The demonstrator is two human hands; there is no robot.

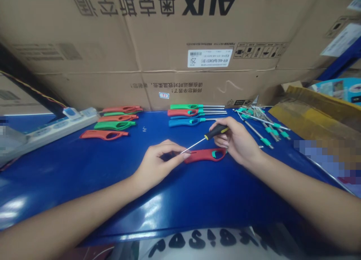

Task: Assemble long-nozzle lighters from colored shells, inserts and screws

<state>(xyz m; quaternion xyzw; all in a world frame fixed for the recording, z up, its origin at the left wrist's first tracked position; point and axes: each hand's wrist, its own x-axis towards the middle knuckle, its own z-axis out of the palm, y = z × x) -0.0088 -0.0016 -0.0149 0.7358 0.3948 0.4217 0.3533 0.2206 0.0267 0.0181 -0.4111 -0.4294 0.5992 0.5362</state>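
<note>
A red gas lighter [203, 156] with a teal trigger lies crosswise in front of me on the blue tabletop. Its left end is pinched between the thumb and fingers of my left hand [154, 161]. Gripped in my right hand [241, 142] is a screwdriver [216, 132] with a black and yellow handle. The screwdriver's thin shaft slants down to the left, and its tip is at my left thumb by the lighter's end; whether it touches the lighter I cannot tell. My right hand partly covers the lighter's nozzle end.
Several orange and green lighter shells [105, 135] lie at left, beside a white power strip [60, 126]. Further back are lighters with metal nozzles [184, 122]. Metal tubes with teal parts [266, 125] are piled at right, near yellow-taped cardboard [307, 108]. A large carton [158, 57] stands behind.
</note>
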